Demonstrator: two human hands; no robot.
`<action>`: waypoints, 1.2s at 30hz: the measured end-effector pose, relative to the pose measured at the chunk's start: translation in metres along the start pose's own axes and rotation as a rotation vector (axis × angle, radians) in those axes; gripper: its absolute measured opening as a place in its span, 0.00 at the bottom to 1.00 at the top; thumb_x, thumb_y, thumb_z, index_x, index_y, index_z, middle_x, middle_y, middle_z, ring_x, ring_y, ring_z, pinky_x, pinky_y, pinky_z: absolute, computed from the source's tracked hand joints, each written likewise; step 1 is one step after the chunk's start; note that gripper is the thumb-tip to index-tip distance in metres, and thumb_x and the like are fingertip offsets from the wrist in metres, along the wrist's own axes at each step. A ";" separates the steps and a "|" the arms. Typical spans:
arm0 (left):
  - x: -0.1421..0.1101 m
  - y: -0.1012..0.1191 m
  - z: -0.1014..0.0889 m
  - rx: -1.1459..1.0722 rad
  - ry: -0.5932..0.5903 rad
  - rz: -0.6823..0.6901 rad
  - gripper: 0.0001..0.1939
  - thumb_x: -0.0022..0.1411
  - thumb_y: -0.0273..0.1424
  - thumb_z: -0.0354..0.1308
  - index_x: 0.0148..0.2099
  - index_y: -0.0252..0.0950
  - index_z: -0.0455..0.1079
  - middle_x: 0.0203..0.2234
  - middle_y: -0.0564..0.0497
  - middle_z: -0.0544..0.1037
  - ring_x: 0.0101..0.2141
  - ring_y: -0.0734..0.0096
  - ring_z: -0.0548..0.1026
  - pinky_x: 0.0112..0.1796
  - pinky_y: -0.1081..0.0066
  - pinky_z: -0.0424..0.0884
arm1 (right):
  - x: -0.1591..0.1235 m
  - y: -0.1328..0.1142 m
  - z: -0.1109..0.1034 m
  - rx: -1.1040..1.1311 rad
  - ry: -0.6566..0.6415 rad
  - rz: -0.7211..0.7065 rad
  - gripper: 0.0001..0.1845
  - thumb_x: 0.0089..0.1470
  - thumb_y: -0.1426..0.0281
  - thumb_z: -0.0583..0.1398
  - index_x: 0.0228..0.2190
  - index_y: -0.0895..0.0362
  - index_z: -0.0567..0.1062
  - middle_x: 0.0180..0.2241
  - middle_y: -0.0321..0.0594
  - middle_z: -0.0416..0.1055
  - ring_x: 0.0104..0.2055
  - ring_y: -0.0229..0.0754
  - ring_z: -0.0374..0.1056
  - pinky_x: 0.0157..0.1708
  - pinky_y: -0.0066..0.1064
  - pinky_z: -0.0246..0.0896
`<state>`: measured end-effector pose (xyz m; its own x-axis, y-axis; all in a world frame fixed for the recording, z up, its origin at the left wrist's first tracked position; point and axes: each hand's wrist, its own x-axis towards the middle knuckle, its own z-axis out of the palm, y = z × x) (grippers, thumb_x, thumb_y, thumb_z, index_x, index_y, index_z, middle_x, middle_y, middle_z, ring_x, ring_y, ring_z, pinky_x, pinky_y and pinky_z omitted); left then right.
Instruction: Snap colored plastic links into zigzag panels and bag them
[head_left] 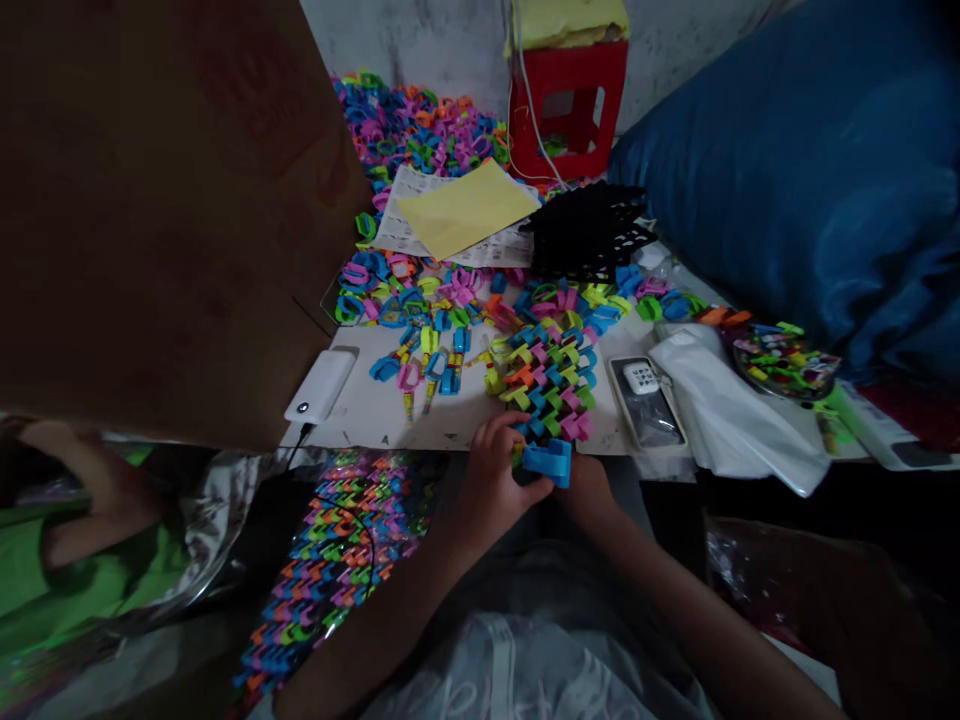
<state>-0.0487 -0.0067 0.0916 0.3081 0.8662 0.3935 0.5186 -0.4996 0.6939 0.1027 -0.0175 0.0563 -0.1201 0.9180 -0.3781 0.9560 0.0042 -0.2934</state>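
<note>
My left hand is closed on a blue plastic loop-shaped piece just past the table's front edge. The thumb lies beneath the piece and the fingers curl above it. My right hand is against the right side of the same piece, its fingers hidden behind it. Right beyond my hands, rows of interlocked plastic pieces in yellow, green, blue, orange and pink lie on the table. To their left are several loose pieces with printed yellow-and-red strips.
A white power bank with a cable lies left, beside a large cardboard box. On the right are a phone, plastic bags and a blue sack. Behind are yellow paper, black mesh and a red stool. Another person's arm shows left.
</note>
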 end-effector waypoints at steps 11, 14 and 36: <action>0.008 0.000 0.009 0.114 0.039 -0.045 0.18 0.55 0.35 0.66 0.40 0.39 0.59 0.45 0.46 0.70 0.47 0.58 0.70 0.47 0.59 0.67 | 0.014 0.010 0.009 0.109 0.084 -0.120 0.14 0.59 0.72 0.53 0.43 0.59 0.76 0.40 0.51 0.78 0.42 0.49 0.74 0.38 0.32 0.64; 0.008 0.005 0.007 0.149 0.044 -0.039 0.18 0.55 0.37 0.65 0.41 0.39 0.60 0.46 0.44 0.70 0.47 0.57 0.69 0.47 0.57 0.67 | 0.014 0.014 0.014 0.201 0.158 -0.085 0.15 0.59 0.71 0.53 0.44 0.60 0.75 0.40 0.52 0.77 0.41 0.50 0.74 0.37 0.33 0.64; -0.027 0.036 -0.028 0.238 -0.246 0.086 0.23 0.62 0.29 0.55 0.59 0.43 0.59 0.53 0.45 0.69 0.54 0.59 0.66 0.56 0.55 0.63 | -0.035 0.023 0.030 1.303 0.458 0.141 0.26 0.46 0.46 0.60 0.28 0.57 0.74 0.18 0.34 0.67 0.20 0.37 0.61 0.20 0.28 0.57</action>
<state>-0.0602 -0.0476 0.1232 0.5268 0.8069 0.2670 0.6449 -0.5842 0.4928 0.1210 -0.0612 0.0365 0.2956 0.9276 -0.2282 -0.0142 -0.2346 -0.9720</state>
